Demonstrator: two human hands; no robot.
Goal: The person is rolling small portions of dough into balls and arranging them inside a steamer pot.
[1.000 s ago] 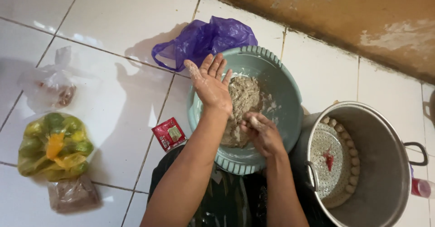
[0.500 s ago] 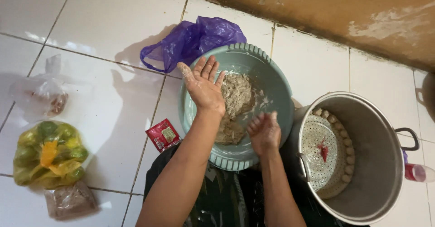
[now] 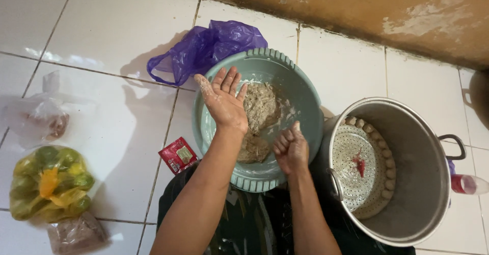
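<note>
Head view
Basin: teal plastic basin on the tiled floor, holding a grey-brown dough lump.
Left hand: fingers spread wide, flat over the dough, holding nothing.
Right hand: fingers curled loosely inside the basin; whether they hold dough cannot be told.
Pot: steel pot just beside the basin, with a perforated tray ringed by small balls.
Bags: purple bag behind the basin; yellow bag well apart.

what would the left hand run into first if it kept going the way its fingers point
The left hand points up and away over the green basin. It would probably meet the basin's far rim, then the purple plastic bag; its height above them is unclear.
</note>
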